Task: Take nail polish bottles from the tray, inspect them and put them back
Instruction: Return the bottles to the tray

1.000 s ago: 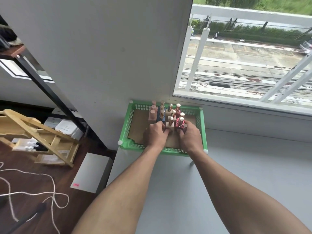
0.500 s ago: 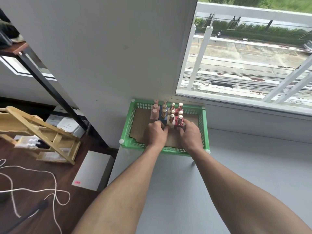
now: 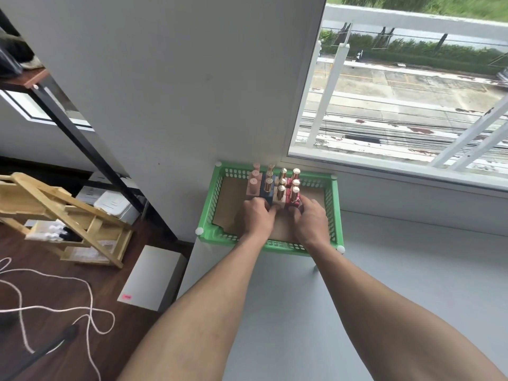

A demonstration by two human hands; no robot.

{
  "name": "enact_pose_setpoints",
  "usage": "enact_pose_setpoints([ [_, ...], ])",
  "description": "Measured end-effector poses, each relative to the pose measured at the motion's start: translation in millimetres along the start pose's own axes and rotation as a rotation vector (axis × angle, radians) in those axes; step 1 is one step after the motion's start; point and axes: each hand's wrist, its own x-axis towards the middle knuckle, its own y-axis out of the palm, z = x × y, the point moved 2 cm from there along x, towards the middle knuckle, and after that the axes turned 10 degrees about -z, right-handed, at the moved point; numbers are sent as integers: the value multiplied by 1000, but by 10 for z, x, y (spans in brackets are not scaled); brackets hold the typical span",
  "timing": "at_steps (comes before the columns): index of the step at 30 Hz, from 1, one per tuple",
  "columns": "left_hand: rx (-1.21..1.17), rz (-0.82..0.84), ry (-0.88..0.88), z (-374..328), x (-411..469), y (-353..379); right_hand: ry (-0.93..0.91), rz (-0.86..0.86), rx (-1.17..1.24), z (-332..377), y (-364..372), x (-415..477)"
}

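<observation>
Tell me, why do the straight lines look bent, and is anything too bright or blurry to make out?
Head view: the wide lens bows the window frame and the black shelf post. Daylight from the window is bright but not washed out, leaving soft light and faint shadows on the grey ledge. The nail polish bottles in the green tray are small and slightly soft, labels unreadable.

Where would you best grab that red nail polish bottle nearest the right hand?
Probably by its tall gold cap, pinched from above. The red nail polish bottle stands upright, packed against neighbouring bottles in the green tray, so its sides are mostly blocked while the cap sticks up free.
</observation>
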Motion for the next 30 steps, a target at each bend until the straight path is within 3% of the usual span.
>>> enact_pose_setpoints([
  [30, -29, 20, -53, -20, 15, 7, 18, -22, -11, -22, 64, 61],
])
